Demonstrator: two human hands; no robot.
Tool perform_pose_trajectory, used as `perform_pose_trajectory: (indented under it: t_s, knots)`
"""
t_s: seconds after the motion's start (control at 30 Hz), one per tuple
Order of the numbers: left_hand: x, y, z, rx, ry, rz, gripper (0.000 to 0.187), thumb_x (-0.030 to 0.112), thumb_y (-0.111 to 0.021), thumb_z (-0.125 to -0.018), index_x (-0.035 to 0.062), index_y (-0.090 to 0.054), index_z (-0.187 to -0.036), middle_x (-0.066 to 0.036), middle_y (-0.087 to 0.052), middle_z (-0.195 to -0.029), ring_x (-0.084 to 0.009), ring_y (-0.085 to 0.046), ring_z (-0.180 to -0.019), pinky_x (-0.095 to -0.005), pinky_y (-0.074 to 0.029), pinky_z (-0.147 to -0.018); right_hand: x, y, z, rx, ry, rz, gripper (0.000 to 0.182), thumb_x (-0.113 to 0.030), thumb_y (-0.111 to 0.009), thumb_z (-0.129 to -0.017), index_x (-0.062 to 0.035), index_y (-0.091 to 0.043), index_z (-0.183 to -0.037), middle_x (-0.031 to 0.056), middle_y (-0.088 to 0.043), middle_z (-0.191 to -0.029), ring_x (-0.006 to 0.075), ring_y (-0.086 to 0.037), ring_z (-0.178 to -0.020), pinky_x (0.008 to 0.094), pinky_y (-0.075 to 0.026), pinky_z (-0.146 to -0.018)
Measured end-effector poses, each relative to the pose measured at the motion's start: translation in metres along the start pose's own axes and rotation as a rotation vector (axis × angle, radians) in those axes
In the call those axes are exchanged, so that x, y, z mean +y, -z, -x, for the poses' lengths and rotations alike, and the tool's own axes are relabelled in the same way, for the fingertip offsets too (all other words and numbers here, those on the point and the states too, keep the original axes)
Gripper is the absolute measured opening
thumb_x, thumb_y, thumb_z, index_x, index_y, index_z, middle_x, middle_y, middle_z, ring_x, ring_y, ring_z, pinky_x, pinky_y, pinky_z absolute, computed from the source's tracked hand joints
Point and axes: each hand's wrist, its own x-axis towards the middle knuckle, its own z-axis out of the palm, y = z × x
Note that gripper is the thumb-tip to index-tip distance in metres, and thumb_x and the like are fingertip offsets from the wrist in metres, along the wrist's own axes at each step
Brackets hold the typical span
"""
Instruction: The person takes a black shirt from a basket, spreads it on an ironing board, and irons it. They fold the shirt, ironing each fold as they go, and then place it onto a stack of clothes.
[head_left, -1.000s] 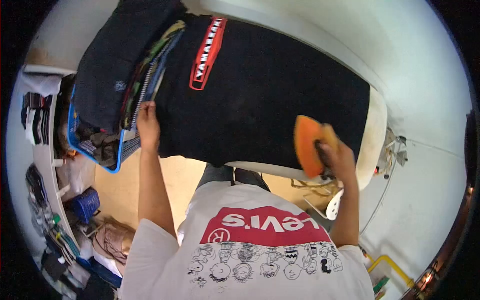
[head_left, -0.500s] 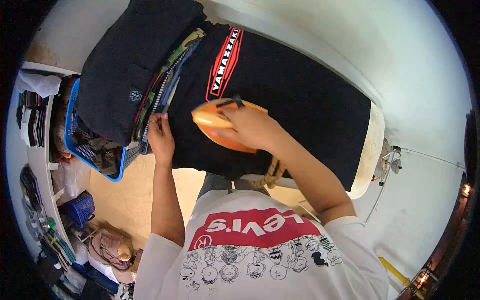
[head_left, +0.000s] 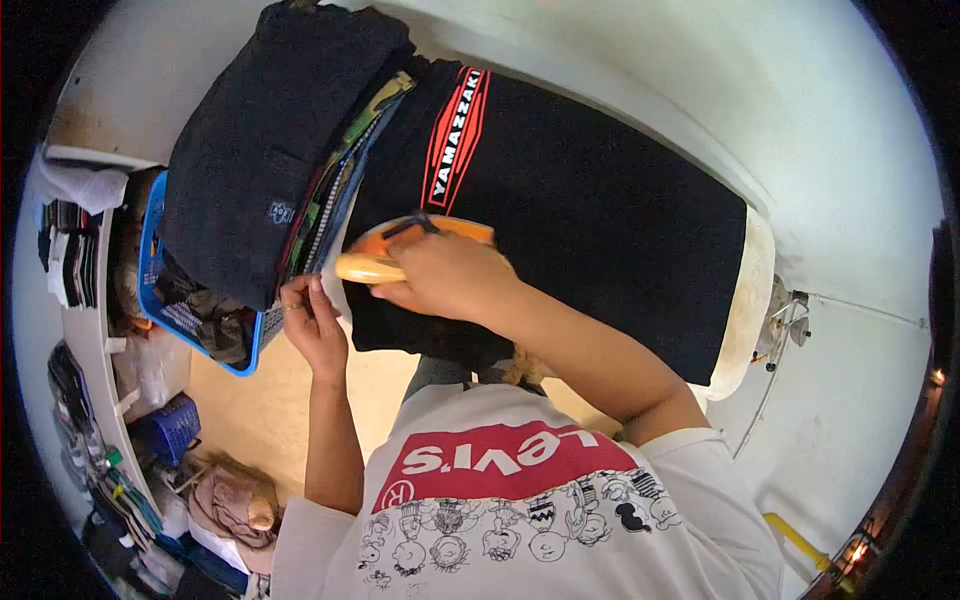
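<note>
My right hand (head_left: 450, 278) is wrapped round the handle of an orange iron (head_left: 372, 267), which rests on a black T-shirt (head_left: 600, 230). The shirt lies spread on a pale ironing board (head_left: 755, 260) and has a red and white "YAMAZZAKI" print. The iron is below the print, near the shirt's left edge. My left hand (head_left: 318, 330) has thumb and fingers pinched beside the front end of a folded clothes stack (head_left: 235, 150). What is between those fingertips is too small to make out.
A blue basket (head_left: 240, 365) with dark clothes stands under the stack on the left. Shelves with folded garments (head_left: 75, 255) line the left side. A smaller blue basket (head_left: 170, 430) and a brown cloth bundle (head_left: 230, 500) sit lower down. A wall runs behind the board.
My right hand has slid the iron left across the shirt, towards the stack. My left hand stays by the stack, its thumb now raised more. The view has shifted slightly.
</note>
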Motion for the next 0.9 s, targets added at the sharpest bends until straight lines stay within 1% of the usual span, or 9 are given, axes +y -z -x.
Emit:
perform_pose_trajectory:
  t_s: [0.03,0.1,0.23,0.33,0.43,0.5,0.6,0.87,0.9]
  knots:
    - [0.008,-0.006,-0.008,-0.048,-0.053,-0.008,0.016,0.015,-0.049,-0.102,0.0009,-0.056,-0.102,-0.003,-0.057,-0.085,-0.0073,-0.051,-0.068,-0.0215,-0.044,-0.059,0.012,-0.001,0.009,0.011,-0.009,0.001,0.053,-0.052,-0.06,-0.088,-0.0044,-0.065,-0.112,0.0231,-0.069,-0.099,0.036,-0.068,-0.093,0.0471,-0.054,-0.081]
    - [0.031,-0.026,-0.039,-0.221,-0.114,0.039,0.017,0.013,-0.051,-0.101,-0.001,-0.059,-0.106,-0.008,-0.063,-0.092,-0.0128,-0.059,-0.083,-0.0266,-0.049,-0.077,0.032,0.012,0.035,0.016,-0.158,-0.068,0.055,-0.052,-0.059,-0.089,-0.0055,-0.065,-0.117,0.0236,-0.068,-0.103,0.037,-0.067,-0.098,0.046,-0.054,-0.084]
    - [0.055,-0.093,-0.094,-0.56,-0.217,0.041,0.029,0.02,-0.054,-0.099,-0.0005,-0.059,-0.12,-0.015,-0.063,-0.116,-0.0249,-0.06,-0.11,-0.034,-0.044,-0.097,0.113,0.034,0.067,0.301,-0.49,-0.072,0.058,-0.05,-0.062,-0.089,-0.0031,-0.061,-0.124,0.0246,-0.068,-0.104,0.0369,-0.066,-0.1,0.0431,-0.053,-0.085]
    - [0.056,-0.126,-0.114,-0.693,-0.452,-0.266,0.032,0.021,-0.058,-0.096,0.0016,-0.06,-0.121,-0.021,-0.058,-0.128,-0.0366,-0.053,-0.123,-0.0407,-0.038,-0.106,0.162,0.06,0.123,0.609,-0.661,-0.174,0.053,-0.047,-0.063,-0.09,-0.0002,-0.063,-0.115,0.0201,-0.068,-0.086,0.0317,-0.068,-0.079,0.0388,-0.052,-0.07]
    - [0.077,-0.115,-0.113,-0.666,-0.555,-0.319,0.03,0.012,-0.055,-0.097,0.0016,-0.058,-0.125,-0.018,-0.059,-0.127,-0.0299,-0.054,-0.123,-0.0367,-0.039,-0.106,0.246,0.054,0.211,0.814,-0.815,-0.255,0.05,-0.049,-0.063,-0.091,0.0,-0.063,-0.095,0.0053,-0.057,-0.062,0.0157,-0.053,-0.048,0.0292,-0.042,-0.045]
    - [0.078,-0.093,-0.1,-0.648,-0.495,-0.295,0.027,0.01,-0.054,-0.097,0.0012,-0.061,-0.121,-0.016,-0.06,-0.126,-0.0285,-0.057,-0.119,-0.0366,-0.04,-0.104,0.26,0.063,0.266,0.935,-0.989,-0.427,0.052,-0.054,-0.062,-0.09,-0.0022,-0.061,-0.089,-0.0003,-0.048,-0.059,0.0094,-0.044,-0.043,0.0261,-0.034,-0.039]
    - [0.041,-0.052,-0.073,-0.59,-0.366,-0.273,0.023,0.007,-0.054,-0.097,-0.0011,-0.061,-0.117,-0.014,-0.063,-0.118,-0.0251,-0.06,-0.109,-0.0344,-0.043,-0.1,0.319,0.059,0.354,1.062,-1.138,-0.535,0.055,-0.057,-0.063,-0.088,-0.0017,-0.058,-0.089,-0.0002,-0.047,-0.057,0.0103,-0.042,-0.041,0.0279,-0.034,-0.038]
    - [-0.079,0.052,0.042,-0.331,0.035,-0.331,0.026,0.023,-0.049,-0.103,-0.0012,-0.051,-0.113,-0.011,-0.058,-0.114,-0.0209,-0.054,-0.112,-0.0334,-0.042,-0.095,0.393,0.017,0.517,1.049,-1.254,-0.321,0.054,-0.055,-0.064,-0.087,-0.0033,-0.061,-0.102,0.0018,-0.05,-0.057,0.0148,-0.046,-0.04,0.0309,-0.04,-0.038]
    - [-0.08,0.05,0.058,-0.273,0.217,-0.147,0.032,0.028,-0.051,-0.102,0.0002,-0.049,-0.117,-0.011,-0.056,-0.117,-0.021,-0.052,-0.114,-0.0339,-0.041,-0.096,0.385,0.019,0.516,1.077,-1.227,-0.201,0.056,-0.055,-0.065,-0.087,-0.0027,-0.062,-0.106,0.0024,-0.051,-0.056,0.0171,-0.047,-0.038,0.0323,-0.042,-0.038]
